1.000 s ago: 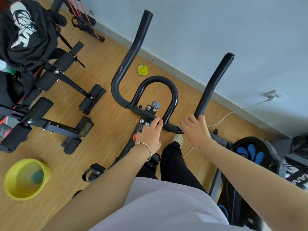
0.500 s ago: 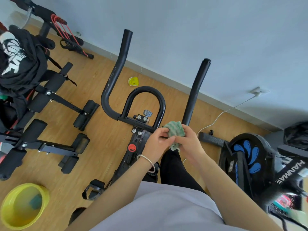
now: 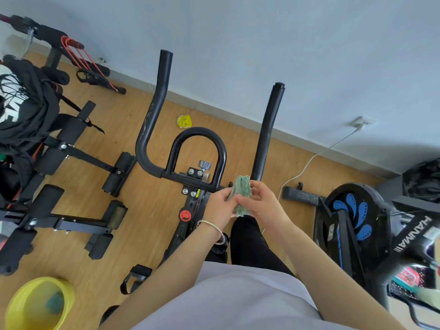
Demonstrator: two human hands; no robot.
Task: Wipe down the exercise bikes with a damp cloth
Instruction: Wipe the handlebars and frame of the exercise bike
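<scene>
Between both hands, just in front of the black tubular handlebar [image 3: 222,151] of the black exercise bike [image 3: 190,210], is the bunched green cloth [image 3: 241,189], its long axis running from the person toward the pale wall [image 3: 262,32]. Fingers of the left hand [image 3: 220,208] pinch its left edge; fingers of the right hand [image 3: 262,206] curl around its lower half, leaving the top end free. A yellow plastic bucket [image 3: 67,291] sits on the wooden floor [image 3: 142,234] at left, and a blue-and-black exercise bike [image 3: 357,215] stands at right.

A crumpled green terry cloth [image 3: 242,194] stands bunched upright, gripped between the left hand [image 3: 220,208] and right hand [image 3: 263,206], just above the handlebar clamp of the black tubular exercise bike [image 3: 198,131]. A second black exercise bike with a blue-patterned flywheel cover [image 3: 357,210] stands near it on the right.
</scene>
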